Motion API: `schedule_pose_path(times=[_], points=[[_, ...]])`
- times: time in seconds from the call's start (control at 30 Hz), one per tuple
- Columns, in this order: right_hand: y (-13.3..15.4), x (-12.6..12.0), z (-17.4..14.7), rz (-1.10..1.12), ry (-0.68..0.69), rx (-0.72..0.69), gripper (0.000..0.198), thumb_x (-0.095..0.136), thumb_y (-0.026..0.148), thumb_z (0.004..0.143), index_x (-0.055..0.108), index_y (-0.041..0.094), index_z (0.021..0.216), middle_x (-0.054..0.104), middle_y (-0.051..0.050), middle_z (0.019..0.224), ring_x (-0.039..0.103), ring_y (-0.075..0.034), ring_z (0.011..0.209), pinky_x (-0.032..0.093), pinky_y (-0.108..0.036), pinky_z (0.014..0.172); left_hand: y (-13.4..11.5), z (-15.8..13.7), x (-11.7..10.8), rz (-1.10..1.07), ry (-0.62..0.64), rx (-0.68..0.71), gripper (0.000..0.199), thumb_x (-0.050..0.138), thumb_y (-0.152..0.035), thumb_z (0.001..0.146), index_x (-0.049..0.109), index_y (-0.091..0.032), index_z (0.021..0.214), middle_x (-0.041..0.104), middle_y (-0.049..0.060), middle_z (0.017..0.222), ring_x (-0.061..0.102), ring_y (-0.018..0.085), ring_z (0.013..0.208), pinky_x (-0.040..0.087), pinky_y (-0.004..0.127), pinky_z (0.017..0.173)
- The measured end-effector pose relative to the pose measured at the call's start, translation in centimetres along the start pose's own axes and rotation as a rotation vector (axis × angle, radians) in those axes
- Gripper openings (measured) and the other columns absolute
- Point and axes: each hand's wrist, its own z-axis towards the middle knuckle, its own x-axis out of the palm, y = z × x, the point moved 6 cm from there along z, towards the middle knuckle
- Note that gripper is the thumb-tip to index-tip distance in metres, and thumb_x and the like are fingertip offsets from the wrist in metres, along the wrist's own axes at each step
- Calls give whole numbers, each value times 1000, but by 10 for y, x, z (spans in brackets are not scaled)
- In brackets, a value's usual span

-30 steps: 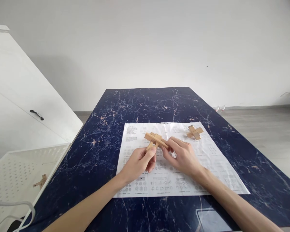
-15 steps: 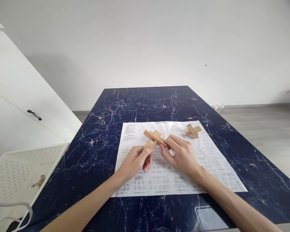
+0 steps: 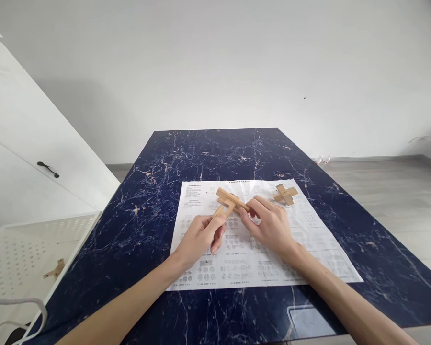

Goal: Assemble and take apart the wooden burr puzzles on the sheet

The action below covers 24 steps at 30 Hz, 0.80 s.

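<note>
Wooden puzzle pieces [image 3: 229, 201] meet above a printed sheet, with both hands on them. My left hand [image 3: 203, 238] pinches the near end of a notched piece that points away from me. My right hand [image 3: 269, 221] has thumb and fingers closed on the right end of the piece lying crosswise. Where the pieces touch, I cannot make out whether they interlock. Beyond my right hand, a cross-shaped wooden puzzle [image 3: 286, 194] rests on the paper. The instruction sheet [image 3: 237, 258] carries rows of small diagrams and text.
A dark blue marbled table [image 3: 208, 153] holds the sheet. At the near edge lies a pale rounded rectangle [image 3: 311, 321]. To the left are a white cabinet [image 3: 32, 134], a perforated white surface [image 3: 17, 258] with another wooden piece [image 3: 54, 269], and a white cable [image 3: 21, 302].
The held pieces have turned a little, and the notch of the left-hand piece now shows more plainly. Both hands stay nearly in place. The view has shifted slightly.
</note>
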Motion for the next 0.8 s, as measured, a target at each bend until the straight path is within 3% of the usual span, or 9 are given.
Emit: schedule_pose_path(times=[0.33,0.6,0.8], points=[[-2,6,-3,-50,16,62,31,59,26,104,52,22,74,59,3,67,49,-11,54,33,-28,55,4,3,-2,-15,-106,16,52,51,-47,104,49,-21,60,41,-7,40,30,8,39,29,24,48],[-5,8,-2,-25,40,68,32,56,27,104,47,23,74,58,2,66,47,-12,54,33,-28,55,3,3,-1,5,-94,19,53,50,-48,105,49,-21,60,42,-7,39,33,8,39,31,24,49],[-5,14,-4,79,152,70,31,53,27,103,42,23,74,55,3,64,46,-11,51,31,-27,51,0,-4,2,100,-38,17,56,47,-47,103,50,-21,53,46,-3,38,36,9,38,36,25,51]])
